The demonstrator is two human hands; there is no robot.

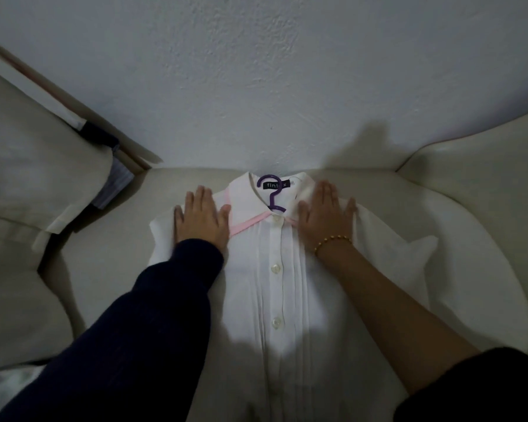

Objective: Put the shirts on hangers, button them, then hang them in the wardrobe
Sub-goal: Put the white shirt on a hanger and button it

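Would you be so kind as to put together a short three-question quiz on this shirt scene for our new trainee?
1. True or false: the right hand grips the purple hanger.
2. The collar trim of the shirt is: A) pink, B) green, C) black.
3. Fill in: the beaded bracelet sits on the ___ wrist.
Key: 1 false, it lies flat on the shirt; 2 A; 3 right.
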